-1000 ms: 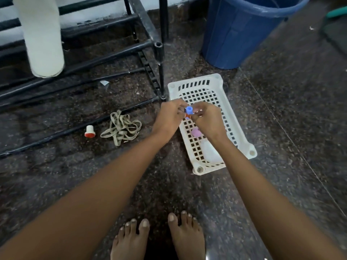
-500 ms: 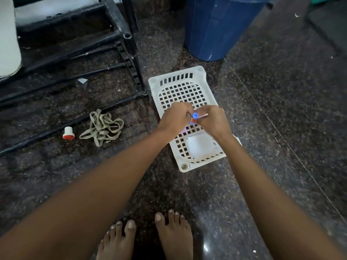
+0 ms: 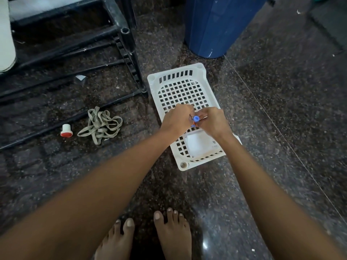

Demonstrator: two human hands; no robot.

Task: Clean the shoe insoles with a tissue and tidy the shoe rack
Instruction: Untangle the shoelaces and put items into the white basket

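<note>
A white perforated plastic basket (image 3: 180, 85) lies on the dark stone floor. Above its middle my left hand (image 3: 177, 120) and my right hand (image 3: 213, 121) meet, both pinching a small blue and orange object (image 3: 196, 119) between them; its exact shape is hidden by the fingers. A white folded piece, perhaps tissue (image 3: 201, 144), lies inside the basket's near end. The black metal shoe rack (image 3: 124, 44) stands at the upper left, with its lower bars running along the floor.
A blue bucket (image 3: 216, 25) stands behind the basket. A tangle of beige straps (image 3: 100, 125) and a small white and red cap (image 3: 66, 130) lie under the rack. A white cylinder (image 3: 5, 34) is at the far left. My bare feet (image 3: 150, 235) are below.
The view has shifted, so the basket and rack sit lower and to the left. Both hands have stayed together on the small blue object over the basket.
</note>
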